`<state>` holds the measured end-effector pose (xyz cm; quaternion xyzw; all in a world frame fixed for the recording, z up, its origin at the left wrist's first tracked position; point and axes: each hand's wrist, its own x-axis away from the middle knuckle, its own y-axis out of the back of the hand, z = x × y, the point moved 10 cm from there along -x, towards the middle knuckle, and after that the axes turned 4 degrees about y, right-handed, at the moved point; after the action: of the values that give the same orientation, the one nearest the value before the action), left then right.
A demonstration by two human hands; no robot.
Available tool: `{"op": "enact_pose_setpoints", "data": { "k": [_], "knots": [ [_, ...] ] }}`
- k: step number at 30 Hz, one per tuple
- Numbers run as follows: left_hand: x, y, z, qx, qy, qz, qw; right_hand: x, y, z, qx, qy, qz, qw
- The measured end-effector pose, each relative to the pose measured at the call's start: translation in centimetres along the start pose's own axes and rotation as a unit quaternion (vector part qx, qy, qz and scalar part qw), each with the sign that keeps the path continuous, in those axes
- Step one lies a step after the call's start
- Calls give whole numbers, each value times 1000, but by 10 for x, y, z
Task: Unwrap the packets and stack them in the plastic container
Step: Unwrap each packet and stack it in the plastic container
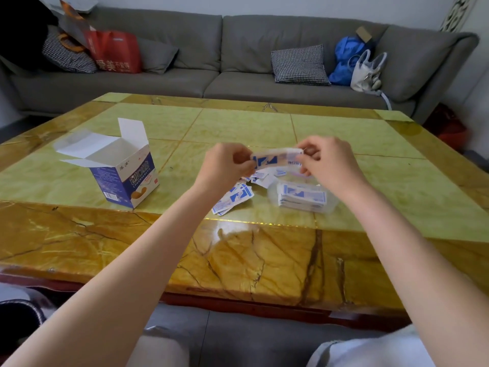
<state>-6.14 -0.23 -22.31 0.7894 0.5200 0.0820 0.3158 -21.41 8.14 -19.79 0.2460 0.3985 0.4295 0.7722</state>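
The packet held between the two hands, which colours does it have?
The packet is white with blue printed shapes, seen in the head view, the only one.

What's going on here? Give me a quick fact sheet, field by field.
Left hand: pinches the left end of a packet
Right hand: pinches its right end
Packet: held above the table
Plastic container: holds stacked packets
Loose packets: left of the container
Open box: farther left
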Motion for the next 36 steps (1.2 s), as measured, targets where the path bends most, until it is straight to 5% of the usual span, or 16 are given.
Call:
{"op": "enact_pose_setpoints", "data": {
  "k": [4,9,21,36],
  "knots": [
    [-13,-22,-20,15,-4,-27,1000,-1,27,-36,-22,-56,-102,993],
    [-28,-48,-33,-86,-8,-52,995,-1,27,-63,38,-84,-101,991],
    [-50,-95,-43,-395,-62,-2,917,-8,-22,-69,129,-41,125,983],
    [-48,-119,-41,-485,-67,77,869,-5,-45,-76,225,-62,193,953]
  ]
}}
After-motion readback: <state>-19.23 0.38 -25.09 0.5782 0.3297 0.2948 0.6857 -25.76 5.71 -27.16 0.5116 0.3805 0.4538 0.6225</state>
